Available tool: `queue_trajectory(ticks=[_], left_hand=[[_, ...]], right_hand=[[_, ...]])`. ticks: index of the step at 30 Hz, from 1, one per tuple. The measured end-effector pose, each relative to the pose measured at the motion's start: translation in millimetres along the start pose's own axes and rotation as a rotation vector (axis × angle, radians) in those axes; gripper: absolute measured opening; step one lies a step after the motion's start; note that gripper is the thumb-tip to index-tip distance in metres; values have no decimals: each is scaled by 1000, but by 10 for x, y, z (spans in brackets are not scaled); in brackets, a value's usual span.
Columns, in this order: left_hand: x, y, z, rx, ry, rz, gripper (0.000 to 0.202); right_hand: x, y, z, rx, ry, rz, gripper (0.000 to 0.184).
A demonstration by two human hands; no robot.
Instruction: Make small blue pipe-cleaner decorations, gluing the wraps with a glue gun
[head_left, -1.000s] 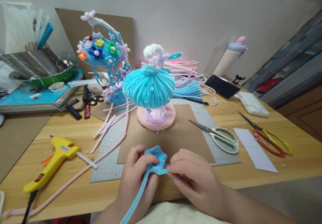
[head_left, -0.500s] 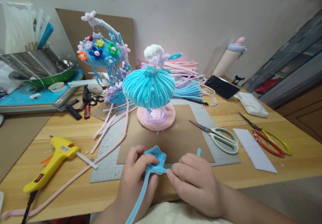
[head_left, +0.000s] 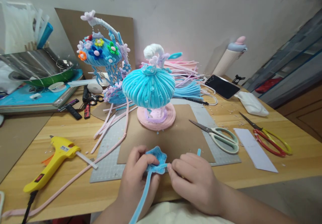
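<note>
My left hand [head_left: 137, 175] is closed on a small cupped blue piece made of pipe cleaner [head_left: 158, 154], its wavy rim facing up. A long blue tail hangs from it toward my lap. My right hand [head_left: 192, 180] pinches a blue pipe cleaner strand [head_left: 163, 166] that comes off the cup's near side; its short end [head_left: 199, 152] pokes out behind the knuckles. Beyond both hands stands a pipe-cleaner lamp shape with a turquoise pleated shade [head_left: 151, 88] on a round pink base [head_left: 167, 123].
A yellow glue gun [head_left: 54, 163] lies at left, beside a long pink strip [head_left: 83, 172]. At right are green-handled scissors [head_left: 223, 140], a white card [head_left: 255, 150] and red-and-yellow-handled scissors [head_left: 270, 138]. A flowered blue lamp [head_left: 100, 54] and pipe cleaner bundles [head_left: 187, 90] stand behind.
The strand between my hands has risen slightly and now crosses the cup's near edge at a slant. My right fingertips have shifted up a little; the left hand keeps its hold.
</note>
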State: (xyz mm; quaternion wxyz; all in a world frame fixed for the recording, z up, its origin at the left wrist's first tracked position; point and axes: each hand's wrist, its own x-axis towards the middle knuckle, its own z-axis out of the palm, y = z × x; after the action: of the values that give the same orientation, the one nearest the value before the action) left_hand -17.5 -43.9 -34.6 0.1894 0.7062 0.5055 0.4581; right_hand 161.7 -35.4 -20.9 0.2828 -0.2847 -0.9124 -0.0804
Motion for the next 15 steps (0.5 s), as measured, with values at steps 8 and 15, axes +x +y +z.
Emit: queue_trajectory(ticks=[8, 15], left_hand=[[-2, -31, 14, -34, -9, 55, 15], [-1, -21, -1, -21, -2, 59, 18]], right_hand=[[-33, -7, 36, 31, 12, 150, 20], [7, -1, -9, 176, 70, 223, 14]])
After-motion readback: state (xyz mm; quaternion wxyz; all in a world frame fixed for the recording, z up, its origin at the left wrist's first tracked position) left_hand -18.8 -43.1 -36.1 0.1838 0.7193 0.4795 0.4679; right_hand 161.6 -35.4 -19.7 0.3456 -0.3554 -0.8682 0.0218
